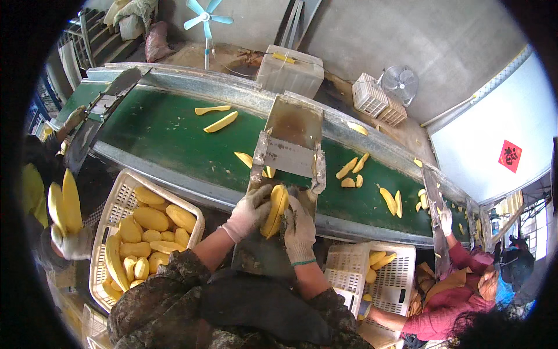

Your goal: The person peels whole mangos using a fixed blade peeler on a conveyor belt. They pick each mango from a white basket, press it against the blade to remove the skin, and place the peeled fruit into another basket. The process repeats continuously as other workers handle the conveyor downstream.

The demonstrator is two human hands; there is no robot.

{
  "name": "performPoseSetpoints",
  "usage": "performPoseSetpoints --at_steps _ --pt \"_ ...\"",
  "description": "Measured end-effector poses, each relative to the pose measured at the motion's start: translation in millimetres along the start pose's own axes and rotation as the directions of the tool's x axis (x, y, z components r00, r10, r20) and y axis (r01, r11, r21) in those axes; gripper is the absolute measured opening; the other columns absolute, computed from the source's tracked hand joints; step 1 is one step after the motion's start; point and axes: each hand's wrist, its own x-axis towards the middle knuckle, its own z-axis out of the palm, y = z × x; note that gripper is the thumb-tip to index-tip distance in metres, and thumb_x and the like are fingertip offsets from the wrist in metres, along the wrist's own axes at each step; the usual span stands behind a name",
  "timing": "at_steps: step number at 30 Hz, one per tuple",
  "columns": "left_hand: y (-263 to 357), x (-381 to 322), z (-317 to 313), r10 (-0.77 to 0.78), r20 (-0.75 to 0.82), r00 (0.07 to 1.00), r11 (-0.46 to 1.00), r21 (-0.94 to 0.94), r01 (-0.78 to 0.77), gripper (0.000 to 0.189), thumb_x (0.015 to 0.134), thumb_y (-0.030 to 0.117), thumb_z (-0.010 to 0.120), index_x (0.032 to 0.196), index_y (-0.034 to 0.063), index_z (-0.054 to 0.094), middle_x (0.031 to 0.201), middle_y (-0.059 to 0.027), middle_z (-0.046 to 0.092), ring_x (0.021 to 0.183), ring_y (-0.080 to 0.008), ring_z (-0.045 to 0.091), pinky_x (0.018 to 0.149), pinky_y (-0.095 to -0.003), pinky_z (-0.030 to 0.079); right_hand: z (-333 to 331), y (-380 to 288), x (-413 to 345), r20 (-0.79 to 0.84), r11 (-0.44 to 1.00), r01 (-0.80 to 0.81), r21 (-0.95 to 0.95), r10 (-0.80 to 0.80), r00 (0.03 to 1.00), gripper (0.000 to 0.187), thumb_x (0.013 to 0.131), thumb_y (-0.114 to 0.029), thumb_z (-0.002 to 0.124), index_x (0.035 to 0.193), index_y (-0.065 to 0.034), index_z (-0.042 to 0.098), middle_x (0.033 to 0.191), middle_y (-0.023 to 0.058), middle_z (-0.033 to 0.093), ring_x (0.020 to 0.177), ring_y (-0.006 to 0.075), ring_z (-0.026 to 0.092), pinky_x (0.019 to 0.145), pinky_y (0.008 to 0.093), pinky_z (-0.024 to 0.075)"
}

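Observation:
My left hand (250, 211) and my right hand (300, 227), both in pale work gloves, hold a long yellow peeled tuber (275, 211) between them, one at each side. A dark lengthwise line runs along the tuber. It lies over the near end of a metal cutting stand (287, 157) that bridges a green conveyor belt (165, 135). Cut yellow pieces (221, 122) rest on the belt at both sides of the stand. The dark grime on the right glove partly hides its fingertips.
At my left, a white plastic crate (198, 222) holds many peeled tubers. Another crate (403, 253) with a few tubers stands at my right. A co-worker in red (453, 305) works at right; another person's gloved hand (74, 244) at left holds yellow pieces. Metal rails edge the belt.

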Motion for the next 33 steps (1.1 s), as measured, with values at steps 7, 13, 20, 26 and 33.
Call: performPoseSetpoints --at_steps 7,13,20,26,33 --pt "-18.1 30.2 29.7 0.160 -0.230 0.960 0.987 0.052 -0.152 0.033 0.098 0.008 0.072 0.129 -0.0020 0.072 0.127 -0.0156 0.068 0.119 -0.0241 0.067 0.106 -0.0332 0.052 23.2 11.0 31.7 -0.169 0.987 -0.091 0.129 0.112 0.979 0.035 0.109 -0.014 0.058 0.142 -0.0026 0.062 0.136 0.0225 0.067 0.123 0.0355 0.066 0.106 0.0424 0.0510" --pt "-22.5 41.1 31.9 -0.042 -0.199 0.979 0.974 -0.225 -0.004 0.029 0.097 0.007 0.068 0.125 0.0011 0.074 0.123 -0.0176 0.070 0.116 -0.0336 0.066 0.105 -0.0413 0.052 35.8 -1.4 48.3 -0.125 0.944 0.216 -0.249 -0.252 0.960 0.048 0.106 -0.029 0.059 0.147 -0.0045 0.059 0.149 0.0225 0.059 0.137 0.0462 0.056 0.117 0.0556 0.0425" --pt "-21.0 12.7 -2.5 0.129 -0.274 0.953 0.956 -0.223 -0.193 0.036 0.099 0.007 0.065 0.135 0.0057 0.069 0.132 -0.0178 0.068 0.127 -0.0340 0.062 0.112 -0.0421 0.049 84.3 43.0 200.9 0.064 0.785 0.149 -0.602 -0.139 0.988 0.045 0.099 -0.032 0.064 0.136 -0.0062 0.061 0.131 0.0219 0.065 0.120 0.0429 0.063 0.104 0.0526 0.0492" --pt "-65.3 -110.9 -161.6 -0.095 -0.519 0.850 0.968 0.150 0.200 0.039 0.093 0.003 0.070 0.132 0.0062 0.071 0.127 -0.0190 0.068 0.119 -0.0365 0.066 0.102 -0.0450 0.055 92.1 62.1 263.2 0.077 0.837 0.010 -0.547 0.038 0.996 0.051 0.107 -0.032 0.058 0.151 -0.0060 0.054 0.157 0.0242 0.053 0.142 0.0455 0.053 0.117 0.0515 0.0443" --pt "-156.0 -135.1 -247.7 -0.591 -0.643 0.486 0.300 0.384 0.873 0.072 0.092 0.044 0.077 0.149 0.0042 0.059 0.150 -0.0266 0.058 0.137 -0.0400 0.060 0.112 -0.0487 0.050 80.6 1.6 203.9 0.208 0.680 -0.130 0.721 -0.033 0.978 0.054 0.112 -0.027 0.056 0.158 0.0006 0.048 0.160 0.0197 0.052 0.142 0.0351 0.052 0.120 0.0453 0.0406"
